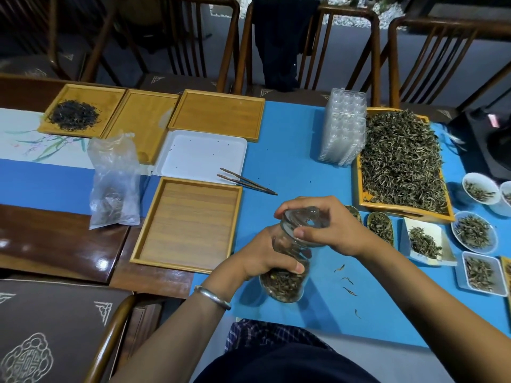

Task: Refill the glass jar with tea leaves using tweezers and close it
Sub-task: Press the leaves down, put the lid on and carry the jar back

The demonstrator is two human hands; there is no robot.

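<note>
left to right: tweezers [248, 181] lie idle on the blue surface [293, 150], tips over a white tray [177, 161]. the left hand [265, 257] wraps the tilted glass jar [287, 275], held low over the surface and partly filled with tea leaves [284, 283]. the right hand [327, 228], its grip curled round the glass lid [307, 221], holds it at the jar's mouth. to seat the lid well, keep the jar steady and press squarely. farther right, a heaped leaf tray [403, 161]. no legible writing appears.
</note>
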